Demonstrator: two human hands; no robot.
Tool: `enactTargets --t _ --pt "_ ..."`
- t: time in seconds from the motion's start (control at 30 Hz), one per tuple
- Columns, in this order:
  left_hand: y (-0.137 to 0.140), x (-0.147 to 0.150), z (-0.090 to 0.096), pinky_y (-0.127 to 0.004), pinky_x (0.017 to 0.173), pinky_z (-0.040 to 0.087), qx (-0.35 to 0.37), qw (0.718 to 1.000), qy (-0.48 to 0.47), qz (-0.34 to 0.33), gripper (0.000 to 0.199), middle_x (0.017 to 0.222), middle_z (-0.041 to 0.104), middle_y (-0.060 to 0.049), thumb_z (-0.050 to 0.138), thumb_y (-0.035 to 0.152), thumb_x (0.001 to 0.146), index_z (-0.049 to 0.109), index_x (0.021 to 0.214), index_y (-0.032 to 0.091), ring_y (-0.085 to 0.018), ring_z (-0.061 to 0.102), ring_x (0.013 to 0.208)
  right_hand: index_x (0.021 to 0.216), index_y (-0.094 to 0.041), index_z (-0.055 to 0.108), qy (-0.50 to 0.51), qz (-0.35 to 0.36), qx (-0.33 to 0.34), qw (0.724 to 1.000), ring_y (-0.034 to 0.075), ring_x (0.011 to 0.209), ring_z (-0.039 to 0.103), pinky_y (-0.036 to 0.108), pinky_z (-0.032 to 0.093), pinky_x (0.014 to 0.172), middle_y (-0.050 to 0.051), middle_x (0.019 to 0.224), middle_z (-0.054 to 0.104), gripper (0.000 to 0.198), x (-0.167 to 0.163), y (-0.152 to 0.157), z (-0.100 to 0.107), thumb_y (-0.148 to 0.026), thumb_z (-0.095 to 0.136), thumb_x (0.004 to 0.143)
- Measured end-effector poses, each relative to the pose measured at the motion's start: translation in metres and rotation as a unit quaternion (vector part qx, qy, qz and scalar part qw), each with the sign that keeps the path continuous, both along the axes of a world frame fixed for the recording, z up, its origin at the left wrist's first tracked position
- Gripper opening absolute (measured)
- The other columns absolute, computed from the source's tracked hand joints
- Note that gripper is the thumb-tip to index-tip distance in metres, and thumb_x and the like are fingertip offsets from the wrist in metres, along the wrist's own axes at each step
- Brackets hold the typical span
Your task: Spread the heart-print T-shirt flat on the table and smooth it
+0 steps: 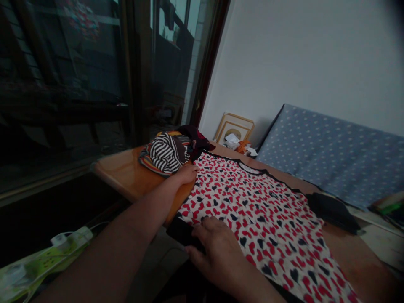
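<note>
A sleeveless top with red and dark hearts on a pale ground lies spread out flat, with black trim along its neckline and shoulders. My left hand is closed on its left side edge near the armhole, fingertips pinching the cloth. Nearer to me, my right hand rests over the lower left corner by a black band. Its fingers lie on the print, with the thumb held apart. Beside my left hand sits a heap of striped cloth, with dark red cloth behind it.
The top lies on a wooden table. A dark flat object is at its right. Frames and crumpled paper stand by the wall, near a blue dotted cover. A power strip with cords is at lower left, below glass doors.
</note>
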State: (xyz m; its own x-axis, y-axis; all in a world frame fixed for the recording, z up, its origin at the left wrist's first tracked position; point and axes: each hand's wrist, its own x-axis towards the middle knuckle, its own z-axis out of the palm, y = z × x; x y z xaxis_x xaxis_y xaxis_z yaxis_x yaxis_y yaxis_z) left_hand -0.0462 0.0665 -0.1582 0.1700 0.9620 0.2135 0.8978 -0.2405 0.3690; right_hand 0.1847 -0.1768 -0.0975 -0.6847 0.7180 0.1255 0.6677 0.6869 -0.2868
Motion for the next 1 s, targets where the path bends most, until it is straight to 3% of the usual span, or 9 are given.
enactTargets --t 0.1,0.3,0.57,0.8,0.9,1.0 --pt "0.0 0.0 0.0 -0.04 0.108 0.043 -0.001 1.0 0.003 -0.008 0.042 0.139 0.066 0.001 0.041 0.029 0.096 0.069 0.127 0.033 -0.025 0.057 0.129 0.108 -0.022 0.065 -0.024 0.009 0.025 0.999 0.027 0.102 0.057 0.041 0.045 0.086 0.007 0.111 0.064 0.035 -0.021 -0.001 -0.009 -0.048 0.072 0.086" --pt "-0.003 0.001 0.001 -0.04 0.105 0.044 0.003 1.0 0.015 -0.014 0.037 0.136 0.067 -0.001 0.044 0.034 0.096 0.071 0.122 0.032 -0.025 0.058 0.125 0.096 -0.019 0.064 -0.044 0.007 0.068 0.997 0.024 0.091 0.059 0.038 0.044 0.081 0.008 0.098 0.066 0.01 -0.035 0.007 -0.027 -0.023 0.057 0.091" --pt "-0.003 0.004 0.002 -0.044 0.103 0.044 0.005 1.0 0.021 -0.004 0.036 0.134 0.067 -0.003 0.043 0.039 0.097 0.071 0.117 0.031 -0.028 0.058 0.123 0.093 -0.02 0.066 0.007 0.045 0.031 0.998 0.019 0.087 0.06 0.032 0.041 0.075 0.005 0.093 0.067 0.012 -0.03 0.005 -0.029 -0.021 0.054 0.09" --pt "-0.004 0.003 0.002 -0.041 0.101 0.044 0.012 0.999 0.03 -0.008 0.036 0.124 0.07 -0.004 0.044 0.049 0.097 0.072 0.11 0.029 -0.027 0.059 0.118 0.103 -0.022 0.069 0.05 0.07 0.004 0.996 0.02 0.093 0.062 0.031 0.042 0.079 0.003 0.096 0.069 0.016 -0.03 0.0 -0.024 -0.029 0.057 0.094" --pt "-0.003 0.002 0.001 -0.038 0.103 0.043 0.015 0.999 0.037 -0.016 0.035 0.127 0.069 -0.003 0.049 0.047 0.095 0.07 0.117 0.031 -0.026 0.059 0.12 0.107 -0.023 0.069 0.082 0.048 -0.004 0.995 0.019 0.09 0.062 0.031 0.042 0.08 0.003 0.094 0.07 0.019 -0.02 -0.002 -0.018 -0.031 0.056 0.096" --pt "-0.002 0.001 0.001 -0.039 0.105 0.043 0.017 0.999 0.046 -0.018 0.037 0.132 0.067 -0.004 0.049 0.046 0.094 0.069 0.122 0.031 -0.027 0.058 0.123 0.108 -0.024 0.07 0.105 -0.018 0.001 0.994 0.018 0.09 0.061 0.03 0.042 0.081 0.004 0.094 0.069 0.021 0.002 -0.002 -0.014 -0.028 0.053 0.098"
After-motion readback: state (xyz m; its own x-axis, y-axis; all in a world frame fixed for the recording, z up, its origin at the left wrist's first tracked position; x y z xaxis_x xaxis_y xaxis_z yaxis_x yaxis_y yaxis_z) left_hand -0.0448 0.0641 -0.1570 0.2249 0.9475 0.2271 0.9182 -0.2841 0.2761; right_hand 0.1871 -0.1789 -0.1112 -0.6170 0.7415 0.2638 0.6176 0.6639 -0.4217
